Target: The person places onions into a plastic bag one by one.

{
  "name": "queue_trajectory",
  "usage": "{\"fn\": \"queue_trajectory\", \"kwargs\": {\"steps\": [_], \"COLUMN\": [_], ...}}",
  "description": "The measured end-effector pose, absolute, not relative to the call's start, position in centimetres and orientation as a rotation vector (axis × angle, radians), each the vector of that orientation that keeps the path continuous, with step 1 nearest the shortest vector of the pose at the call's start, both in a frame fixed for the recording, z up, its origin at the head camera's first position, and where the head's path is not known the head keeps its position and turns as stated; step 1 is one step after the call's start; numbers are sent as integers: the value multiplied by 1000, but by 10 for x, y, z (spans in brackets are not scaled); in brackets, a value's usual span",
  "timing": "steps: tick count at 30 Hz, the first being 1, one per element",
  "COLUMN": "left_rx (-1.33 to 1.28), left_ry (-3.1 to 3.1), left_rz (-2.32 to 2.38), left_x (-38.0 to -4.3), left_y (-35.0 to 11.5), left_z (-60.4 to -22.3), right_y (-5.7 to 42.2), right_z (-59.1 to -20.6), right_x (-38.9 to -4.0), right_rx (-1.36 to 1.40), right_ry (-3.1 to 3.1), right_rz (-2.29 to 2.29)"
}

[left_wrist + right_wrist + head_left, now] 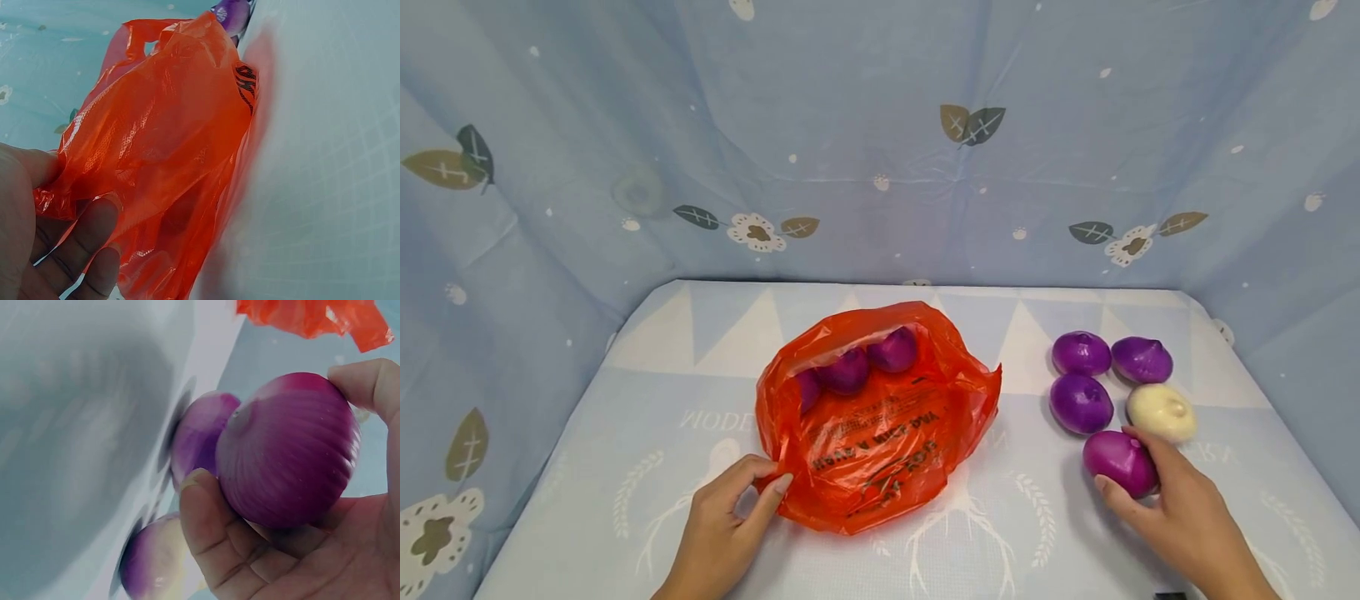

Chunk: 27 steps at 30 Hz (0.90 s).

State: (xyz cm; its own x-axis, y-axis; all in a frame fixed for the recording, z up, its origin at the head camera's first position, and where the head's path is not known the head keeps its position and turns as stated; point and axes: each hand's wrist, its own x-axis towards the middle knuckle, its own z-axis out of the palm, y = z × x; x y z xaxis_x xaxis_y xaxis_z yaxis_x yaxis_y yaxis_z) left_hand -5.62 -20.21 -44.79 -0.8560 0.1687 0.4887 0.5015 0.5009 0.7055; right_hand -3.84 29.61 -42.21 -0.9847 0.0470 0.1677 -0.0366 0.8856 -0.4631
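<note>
My left hand (722,525) pinches the near left rim of a red plastic bag (880,492) between thumb and forefinger. The bag lies on the table with its mouth spread wide and dark print showing inside. Purple onions (847,372) rest along its far left inner side. In the left wrist view, the bag's thin film (156,137) bunches at my thumb. My right hand (1187,508) grips a reddish-purple onion (1118,462) at the table's right. In the right wrist view, thumb and fingers hold that onion (287,456) from both sides, its ribbed skin facing the camera.
Beyond the right hand sit a pale onion (1161,412) and three purple onions (1080,404) in a cluster. A patterned cloth covers the table (647,400), and blue curtains (880,150) hang behind and at both sides. A small black object (1170,596) shows at the bottom edge.
</note>
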Motion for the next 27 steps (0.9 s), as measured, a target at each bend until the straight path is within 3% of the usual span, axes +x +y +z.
{"fn": "queue_trajectory", "kwargs": {"steps": [27], "left_rx": [-563], "left_ry": [-2388], "left_rz": [-1318], "left_x": [-56], "left_y": [-202], "left_z": [-448], "right_y": [256], "right_z": [-391], "right_x": [-42], "right_rx": [130], "right_ry": [-2838], "right_rz": [718]}}
